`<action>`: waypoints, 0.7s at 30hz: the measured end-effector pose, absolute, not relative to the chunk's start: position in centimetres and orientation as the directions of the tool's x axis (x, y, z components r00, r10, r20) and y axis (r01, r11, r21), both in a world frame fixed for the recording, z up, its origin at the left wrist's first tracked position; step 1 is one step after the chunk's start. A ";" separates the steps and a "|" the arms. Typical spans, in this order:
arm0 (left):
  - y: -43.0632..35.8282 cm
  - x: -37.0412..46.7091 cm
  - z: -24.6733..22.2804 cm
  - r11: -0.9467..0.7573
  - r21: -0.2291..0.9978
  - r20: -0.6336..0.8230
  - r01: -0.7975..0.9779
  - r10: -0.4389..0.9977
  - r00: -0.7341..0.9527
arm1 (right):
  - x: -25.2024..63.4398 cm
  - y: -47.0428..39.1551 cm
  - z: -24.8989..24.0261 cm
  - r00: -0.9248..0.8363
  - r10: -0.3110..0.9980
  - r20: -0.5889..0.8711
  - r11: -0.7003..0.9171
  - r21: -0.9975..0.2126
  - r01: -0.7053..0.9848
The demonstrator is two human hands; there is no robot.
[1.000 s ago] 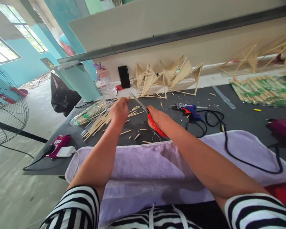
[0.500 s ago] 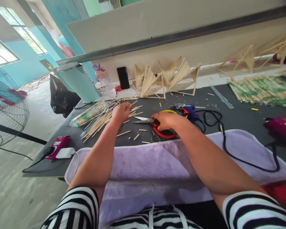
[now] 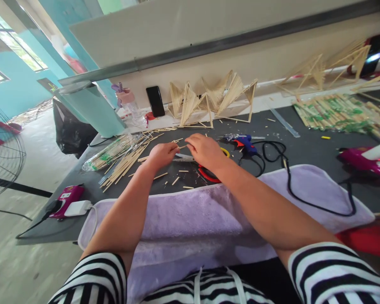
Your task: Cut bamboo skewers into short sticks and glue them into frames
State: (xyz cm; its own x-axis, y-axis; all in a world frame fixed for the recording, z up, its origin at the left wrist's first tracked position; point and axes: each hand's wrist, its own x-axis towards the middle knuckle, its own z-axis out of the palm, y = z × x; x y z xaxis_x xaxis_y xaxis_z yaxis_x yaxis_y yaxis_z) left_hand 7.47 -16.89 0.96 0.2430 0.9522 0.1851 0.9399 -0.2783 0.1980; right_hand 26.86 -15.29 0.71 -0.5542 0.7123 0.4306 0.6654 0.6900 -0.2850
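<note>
A short thin wooden stick spans the small gap between my two hands. My left hand is closed, pinching its left end. At the other end, the fingertips of my right hand close on the stick. Below and behind my right hand lie the scissors, with red and yellow handles; their blades point left on the dark table and the hand partly covers them. Loose wooden sticks are spread to the left of my left hand. Short cut pieces lie in front of the blades.
A blue glue gun with a black cord lies right of the scissors. Zigzag stick frames and a phone stand along the wall. Packed sticks lie at right. A purple towel covers the front edge; a power strip sits left.
My right hand has let go of the scissors, leaving them on the table, and moved up and left to the stick at my left hand. The view has shifted slightly.
</note>
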 end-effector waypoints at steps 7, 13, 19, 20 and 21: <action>-17.5 8.6 0.8 -0.293 0.112 0.149 0.950 0.950 0.276 | 26.1 -15.5 -0.4 -0.629 0.707 0.323 0.702 -0.211 0.680; -17.6 9.3 0.4 -0.239 0.010 0.129 0.971 0.963 0.236 | 26.0 -14.6 -1.3 -0.642 0.717 0.270 0.694 -0.200 0.691; -17.8 9.9 0.4 -0.182 0.013 0.093 0.983 0.979 0.180 | 25.8 -13.9 -1.7 -0.654 0.721 0.228 0.692 -0.193 0.696; -17.8 10.1 0.4 -0.167 0.015 0.087 0.986 0.983 0.165 | 25.7 -13.9 -1.7 -0.655 0.722 0.224 0.691 -0.192 0.697; -17.9 10.2 0.4 -0.150 0.013 0.082 0.989 0.985 0.149 | 25.6 -14.0 -1.6 -0.652 0.725 0.222 0.688 -0.189 0.700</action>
